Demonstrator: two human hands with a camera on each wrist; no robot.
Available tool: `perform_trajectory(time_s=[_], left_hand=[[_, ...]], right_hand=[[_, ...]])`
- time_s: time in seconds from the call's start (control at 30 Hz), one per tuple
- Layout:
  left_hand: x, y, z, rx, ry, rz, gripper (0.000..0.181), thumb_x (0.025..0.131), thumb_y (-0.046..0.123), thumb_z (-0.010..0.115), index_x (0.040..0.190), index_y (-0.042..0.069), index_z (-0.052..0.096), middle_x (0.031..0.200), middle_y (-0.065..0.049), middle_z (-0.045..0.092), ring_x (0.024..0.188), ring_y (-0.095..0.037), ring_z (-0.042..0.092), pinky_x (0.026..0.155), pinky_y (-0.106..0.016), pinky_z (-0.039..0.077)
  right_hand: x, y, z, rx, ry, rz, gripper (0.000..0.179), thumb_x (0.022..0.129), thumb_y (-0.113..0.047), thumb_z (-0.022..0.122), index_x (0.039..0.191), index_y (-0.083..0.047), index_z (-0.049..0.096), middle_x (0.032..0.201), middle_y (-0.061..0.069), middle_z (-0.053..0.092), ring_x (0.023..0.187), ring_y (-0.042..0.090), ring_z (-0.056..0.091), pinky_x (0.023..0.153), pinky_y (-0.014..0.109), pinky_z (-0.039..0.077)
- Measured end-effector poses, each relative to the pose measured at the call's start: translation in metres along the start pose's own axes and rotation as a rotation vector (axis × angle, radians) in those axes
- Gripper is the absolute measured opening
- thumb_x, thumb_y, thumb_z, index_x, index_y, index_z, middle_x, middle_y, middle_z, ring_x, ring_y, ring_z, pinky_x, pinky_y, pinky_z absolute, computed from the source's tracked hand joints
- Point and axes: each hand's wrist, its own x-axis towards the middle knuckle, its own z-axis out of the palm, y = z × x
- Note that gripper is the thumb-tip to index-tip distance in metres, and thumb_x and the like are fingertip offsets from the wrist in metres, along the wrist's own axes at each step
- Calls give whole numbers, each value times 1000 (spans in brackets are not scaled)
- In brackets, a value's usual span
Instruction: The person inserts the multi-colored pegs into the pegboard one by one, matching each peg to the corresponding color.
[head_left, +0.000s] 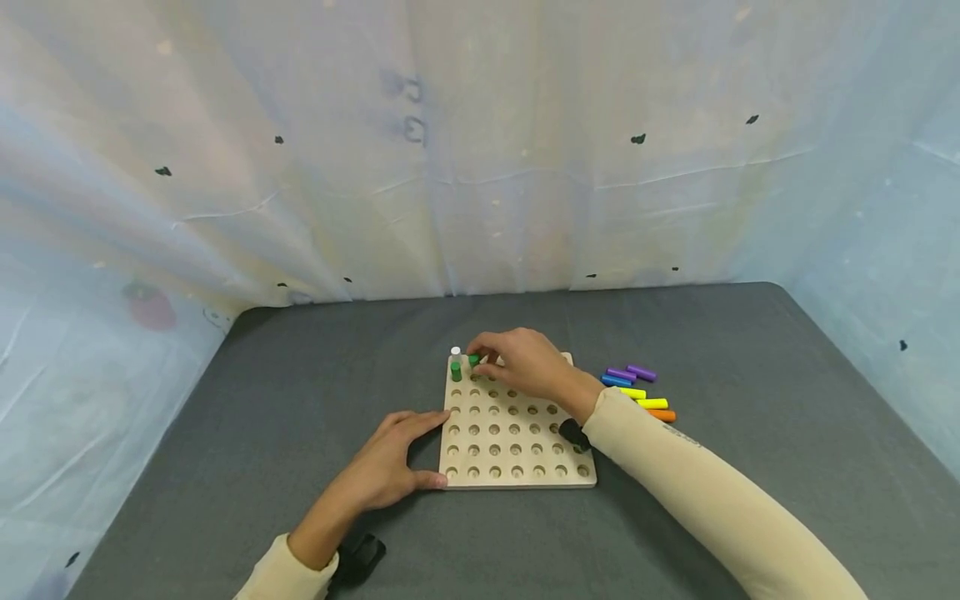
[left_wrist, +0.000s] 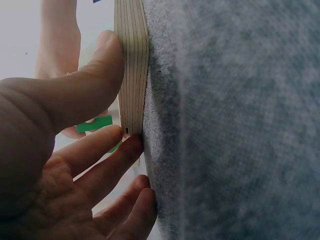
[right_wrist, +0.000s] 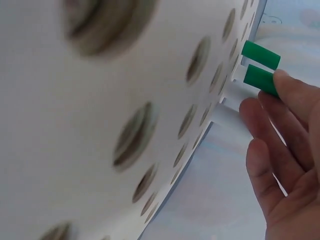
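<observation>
A square wooden pegboard [head_left: 506, 461] with rows of round holes lies flat on the dark cloth. My right hand [head_left: 525, 362] reaches over its far left part. Thumb and fingertips there pinch a green peg [right_wrist: 260, 80], which stands at the board's surface; how deep it sits cannot be told. Beside it another green peg [head_left: 456, 372] stands upright in the left column, with a white peg [head_left: 455, 353] behind. At the board's left side my left hand [head_left: 386, 467] rests with extended fingers. Its thumb and fingertips touch the layered edge [left_wrist: 132, 65].
Right of the board lie loose pegs: purple [head_left: 641, 372], blue [head_left: 617, 381], yellow [head_left: 652, 403] and orange [head_left: 662, 415], partly behind the right forearm. Pale sheeting [head_left: 495, 208] hangs along the table's far edge and both sides. Black wrist cameras [head_left: 360, 560] sit under the wrists.
</observation>
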Motion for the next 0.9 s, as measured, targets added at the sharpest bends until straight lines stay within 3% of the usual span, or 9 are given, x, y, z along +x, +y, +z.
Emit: perform_trajectory(time_s=[0.43, 0.67, 0.9], left_hand=[[-1, 0, 0, -5, 4, -11, 85, 69, 27, 90, 145, 27, 53, 146, 3, 55, 139, -27, 40, 108, -57, 39], [-1, 0, 0, 5, 9, -11, 85, 69, 27, 90, 145, 28, 53, 147, 4, 54, 139, -26, 40, 108, -56, 40], [-1, 0, 1, 1, 4, -7, 84, 69, 27, 90, 145, 26, 53, 146, 3, 55, 139, -27, 40, 108, -57, 39]], right_hand=[[2, 0, 6, 17, -21, 51, 27, 92, -26, 72, 118, -18, 69, 105, -1, 76, 92, 11, 71, 79, 32, 57], [2, 1, 6, 8, -61, 43, 22, 92, -27, 72, 112, -19, 69, 100, -4, 75, 82, 6, 68, 73, 28, 55], [-4, -2, -2, 77, -134, 53, 33, 95, -24, 69, 126, -14, 67, 112, 1, 75, 95, 12, 71, 82, 30, 57]])
